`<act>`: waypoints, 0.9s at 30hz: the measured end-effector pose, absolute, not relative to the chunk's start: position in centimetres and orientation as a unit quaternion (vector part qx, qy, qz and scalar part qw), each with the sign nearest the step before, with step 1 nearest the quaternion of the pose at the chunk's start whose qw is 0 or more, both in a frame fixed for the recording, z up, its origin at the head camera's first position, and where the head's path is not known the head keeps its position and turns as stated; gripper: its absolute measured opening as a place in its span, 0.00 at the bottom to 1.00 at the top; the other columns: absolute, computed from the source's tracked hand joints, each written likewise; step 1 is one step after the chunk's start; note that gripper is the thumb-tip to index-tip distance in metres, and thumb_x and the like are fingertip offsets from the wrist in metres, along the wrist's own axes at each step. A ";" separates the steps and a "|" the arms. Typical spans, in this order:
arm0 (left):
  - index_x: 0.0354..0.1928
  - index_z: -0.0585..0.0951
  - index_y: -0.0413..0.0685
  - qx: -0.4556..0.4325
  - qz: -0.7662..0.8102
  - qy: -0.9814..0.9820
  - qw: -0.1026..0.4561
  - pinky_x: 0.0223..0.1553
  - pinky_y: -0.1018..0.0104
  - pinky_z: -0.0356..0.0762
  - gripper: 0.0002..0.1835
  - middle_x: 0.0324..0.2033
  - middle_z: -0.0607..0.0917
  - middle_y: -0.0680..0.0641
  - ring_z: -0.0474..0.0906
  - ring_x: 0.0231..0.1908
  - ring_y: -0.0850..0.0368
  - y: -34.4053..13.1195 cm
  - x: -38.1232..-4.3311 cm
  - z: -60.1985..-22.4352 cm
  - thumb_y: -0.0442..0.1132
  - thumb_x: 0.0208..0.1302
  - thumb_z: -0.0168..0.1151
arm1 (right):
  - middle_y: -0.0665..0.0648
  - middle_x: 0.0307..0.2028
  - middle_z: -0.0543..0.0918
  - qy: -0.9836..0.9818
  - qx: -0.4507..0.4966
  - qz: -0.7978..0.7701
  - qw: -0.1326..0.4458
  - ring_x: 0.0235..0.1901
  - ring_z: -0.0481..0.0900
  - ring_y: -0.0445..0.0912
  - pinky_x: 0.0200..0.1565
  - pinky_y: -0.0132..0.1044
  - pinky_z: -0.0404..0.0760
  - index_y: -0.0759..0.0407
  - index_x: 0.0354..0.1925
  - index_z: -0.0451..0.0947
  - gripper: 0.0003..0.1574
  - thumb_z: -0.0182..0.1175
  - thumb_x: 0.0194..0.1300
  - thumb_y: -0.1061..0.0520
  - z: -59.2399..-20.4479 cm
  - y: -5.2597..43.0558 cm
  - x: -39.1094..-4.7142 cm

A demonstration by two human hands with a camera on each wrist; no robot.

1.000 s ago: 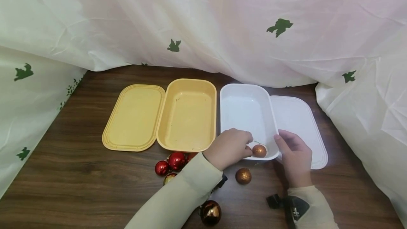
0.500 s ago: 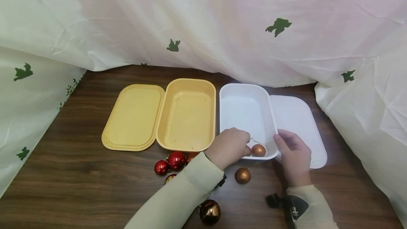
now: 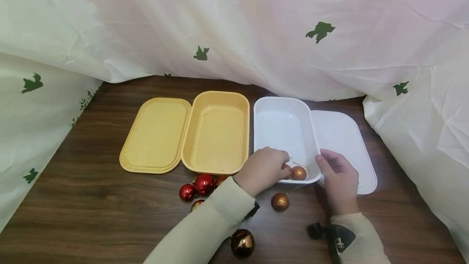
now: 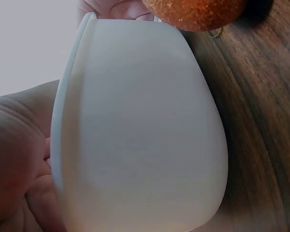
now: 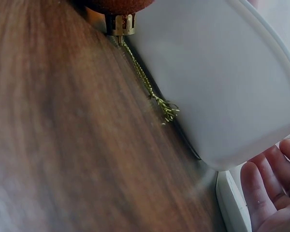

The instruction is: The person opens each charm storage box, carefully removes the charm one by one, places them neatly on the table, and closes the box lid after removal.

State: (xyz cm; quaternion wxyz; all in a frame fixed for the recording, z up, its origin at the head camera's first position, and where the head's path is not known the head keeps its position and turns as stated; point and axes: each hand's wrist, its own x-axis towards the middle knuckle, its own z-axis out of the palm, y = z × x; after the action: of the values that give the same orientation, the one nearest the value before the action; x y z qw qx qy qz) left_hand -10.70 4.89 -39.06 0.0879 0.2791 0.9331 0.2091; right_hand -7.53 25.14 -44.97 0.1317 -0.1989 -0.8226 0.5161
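My left hand (image 3: 261,170) reaches over the near wall of the white plastic box (image 3: 283,123). Its curled fingers hold a copper-orange Christmas bauble (image 3: 287,171) inside the box, partly hidden behind the hand. A second glittery orange bauble (image 3: 299,172) sits to the right of it in the near right corner. My right hand (image 3: 338,178) grips the box's right rim near that corner, thumb on the rim and fingers outside. On the wood in front of the box lies another orange bauble (image 3: 280,201), its gold cord (image 5: 142,75) showing in the right wrist view.
A white lid (image 3: 344,146) lies right of the white box. To the left are a yellow box (image 3: 216,133) and yellow lid (image 3: 157,133). Red baubles (image 3: 204,184) and a gold one (image 3: 196,204) lie by my left sleeve; a shiny brown bauble (image 3: 242,243) sits nearer me.
My left fingers have shifted slightly inside the white box, and the bauble at them now shows more. The right hand keeps its grip on the rim.
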 end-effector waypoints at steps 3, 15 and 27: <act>0.29 0.83 0.55 0.273 0.224 0.931 0.091 0.23 0.73 0.66 0.09 0.18 0.76 0.59 0.70 0.22 0.63 4.8 -10.7 -39.0 0.45 0.68 0.65 | 0.53 0.50 0.86 -0.821 -0.197 0.519 0.132 0.47 0.80 0.38 0.45 0.23 0.78 0.57 0.54 0.84 0.22 0.66 0.68 0.46 -44.9 25.1 -7.5; 0.49 0.87 0.54 0.254 0.280 0.921 0.093 0.36 0.76 0.75 0.13 0.37 0.87 0.58 0.75 0.32 0.68 4.3 -10.2 -38.7 0.49 0.68 0.67 | 0.55 0.53 0.85 -0.827 -0.194 0.513 0.126 0.49 0.80 0.38 0.47 0.24 0.78 0.57 0.55 0.83 0.22 0.65 0.69 0.46 -44.8 25.1 -7.5; 0.52 0.86 0.54 0.275 0.286 0.915 0.073 0.44 0.75 0.78 0.15 0.38 0.86 0.59 0.77 0.36 0.70 3.1 -8.5 -37.2 0.50 0.68 0.66 | 0.53 0.49 0.86 -0.822 -0.194 0.516 0.140 0.46 0.80 0.38 0.44 0.23 0.78 0.59 0.53 0.84 0.21 0.66 0.68 0.48 -44.9 25.0 -7.5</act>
State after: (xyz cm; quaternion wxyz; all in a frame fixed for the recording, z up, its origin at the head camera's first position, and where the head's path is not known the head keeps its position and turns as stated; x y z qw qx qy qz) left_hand -8.51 3.07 -37.22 0.0734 0.2754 0.9150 0.2856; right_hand -7.53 25.01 -44.94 0.1400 -0.1941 -0.8224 0.5161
